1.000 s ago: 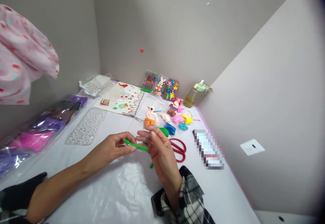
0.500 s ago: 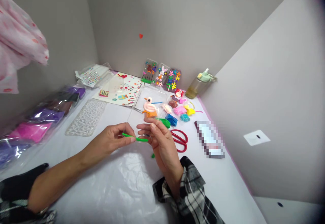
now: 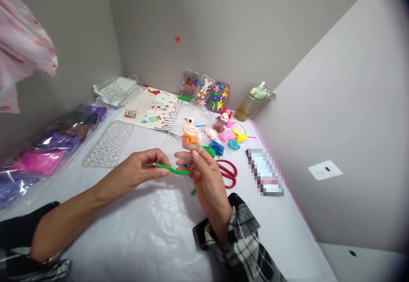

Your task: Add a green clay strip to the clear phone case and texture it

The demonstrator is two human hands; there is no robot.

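Head view, 1 person, 2 bare hands above the white surface (image 3: 134, 235).

Left hand (image 3: 140, 172): grip pinching the left end of a thin rolled strip of green clay (image 3: 171, 170) between thumb and fingertips. Right hand (image 3: 204, 175): grip pinching the strip's right end, fingers curled around it. The strip hangs level between the 2 hands, just above the surface, at frame centre.

Behind the hands, toward 12 o'clock: clear plastic phone case bearing a pink-and-orange clay bird (image 3: 189, 131); whether the right hand's fingers touch its near edge cannot be told. At 1 o'clock of the right hand: lump of green clay (image 3: 209, 150), then small lumps of blue, pink and yellow clay (image 3: 228, 138). At 3 o'clock, just beside the right hand: red-handled scissors (image 3: 228, 173). At 10 o'clock of the left hand: clear patterned phone case (image 3: 110, 145), lying flat. Far edge at 12 o'clock: 3 decorated phone cases (image 3: 204, 91) propped on the wall. At 1 o'clock: bottle with pale green lid (image 3: 252, 103).
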